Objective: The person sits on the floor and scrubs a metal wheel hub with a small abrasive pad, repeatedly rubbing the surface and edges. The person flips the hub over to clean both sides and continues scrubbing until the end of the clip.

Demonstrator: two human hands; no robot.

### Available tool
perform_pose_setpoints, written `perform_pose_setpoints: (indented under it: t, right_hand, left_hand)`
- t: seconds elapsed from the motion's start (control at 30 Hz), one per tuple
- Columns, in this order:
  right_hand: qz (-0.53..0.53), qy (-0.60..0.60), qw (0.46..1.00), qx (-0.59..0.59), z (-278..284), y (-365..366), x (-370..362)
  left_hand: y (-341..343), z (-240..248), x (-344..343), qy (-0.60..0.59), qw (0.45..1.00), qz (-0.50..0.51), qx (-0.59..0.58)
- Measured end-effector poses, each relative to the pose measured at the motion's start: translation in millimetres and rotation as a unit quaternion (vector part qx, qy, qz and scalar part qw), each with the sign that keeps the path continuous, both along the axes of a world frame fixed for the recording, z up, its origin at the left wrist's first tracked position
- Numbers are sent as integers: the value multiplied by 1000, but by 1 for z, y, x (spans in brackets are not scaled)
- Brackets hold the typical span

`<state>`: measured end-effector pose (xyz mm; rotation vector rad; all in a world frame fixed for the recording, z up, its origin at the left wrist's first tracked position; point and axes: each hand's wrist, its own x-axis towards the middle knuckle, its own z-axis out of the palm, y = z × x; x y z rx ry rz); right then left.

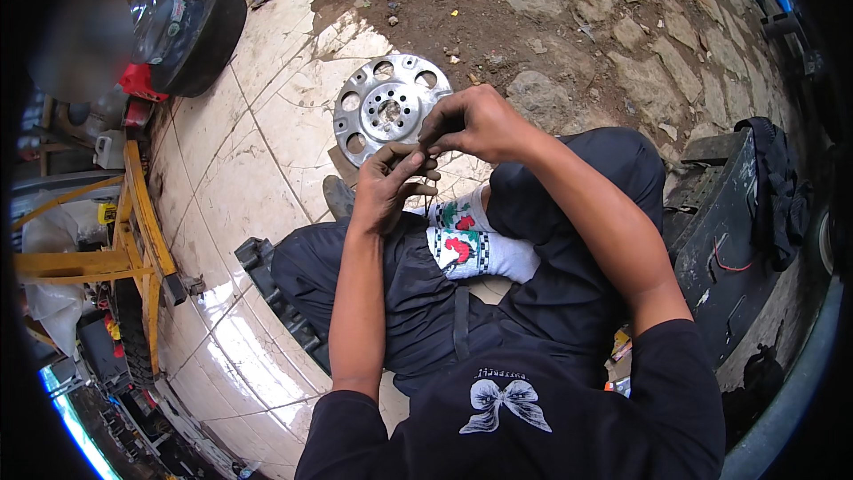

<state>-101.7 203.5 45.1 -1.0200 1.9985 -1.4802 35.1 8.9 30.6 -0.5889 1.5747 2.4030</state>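
My left hand (389, 185) and my right hand (475, 125) meet above my crossed legs. Both have their fingers pinched together, and the fingertips are dark with grime. Whatever sits between them is too small to make out; a thin dark strand seems to hang below the left fingers. Just beyond the hands lies a round silver metal plate (416, 89), flat, with large holes near its rim and a ring of small bolt holes round its centre. It looks like a flywheel or flexplate. My right hand overlaps its near right edge in the view.
Cream floor tiles (222, 160) meet dirt and paving stones (613, 0) farther off. A yellow metal frame (142, 240) stands at left, with a black tub (218, 36) behind it. At right is a dark metal case (720, 240) with black cloth (777, 187) over it.
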Motion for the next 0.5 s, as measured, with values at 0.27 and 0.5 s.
perform_pose_setpoints:
  t: [0.27, 0.5]
  right_hand:
    - [-109, -278, 945, -133, -22, -14, 16]
    - [-247, -306, 880, -266, -25, -33, 28]
  left_hand:
    - [6, -22, -10, 118, 987, 105, 10]
    - [31, -24, -53, 135, 983, 122, 36]
